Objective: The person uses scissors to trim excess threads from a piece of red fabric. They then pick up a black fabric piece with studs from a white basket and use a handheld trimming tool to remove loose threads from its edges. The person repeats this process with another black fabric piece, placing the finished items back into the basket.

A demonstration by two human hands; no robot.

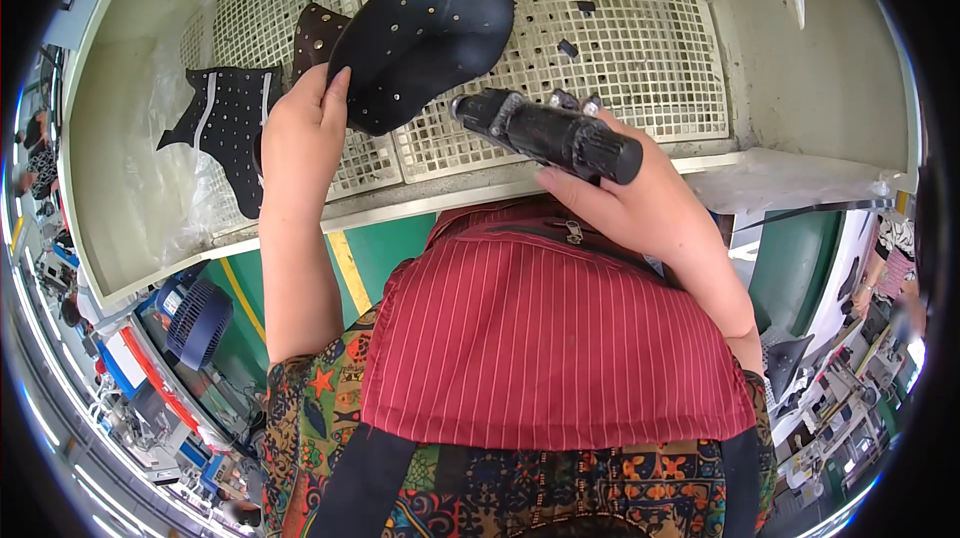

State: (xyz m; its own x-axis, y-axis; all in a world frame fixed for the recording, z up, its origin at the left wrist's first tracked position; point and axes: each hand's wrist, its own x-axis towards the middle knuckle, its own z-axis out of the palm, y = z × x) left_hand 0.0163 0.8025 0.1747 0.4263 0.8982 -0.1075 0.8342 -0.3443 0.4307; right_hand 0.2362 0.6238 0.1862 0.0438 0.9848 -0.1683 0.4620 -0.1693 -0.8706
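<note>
My left hand (300, 138) pinches the lower left edge of a curved black sheet piece (425, 33), dotted with small round metal studs or holes. It is held over a grid-floored tray. In my right hand (655, 183) is a black cylindrical hand tool (545, 130), with a ribbed end toward me and a narrower tip pointing left, near the sheet but apart from it. My right fingers wrap round it and are partly hidden. Next to my left hand lies a black studded piece with pale strips (230, 118). A dark brown studded piece (317, 33) shows behind the curved sheet.
The pale tray (820, 88) has raised walls and white plastic grid panels (640, 48). Small black scraps (567, 48) lie on the grid. Clear plastic film (165, 188) lines the left side. A blue fan (200, 323) stands at lower left on the green floor.
</note>
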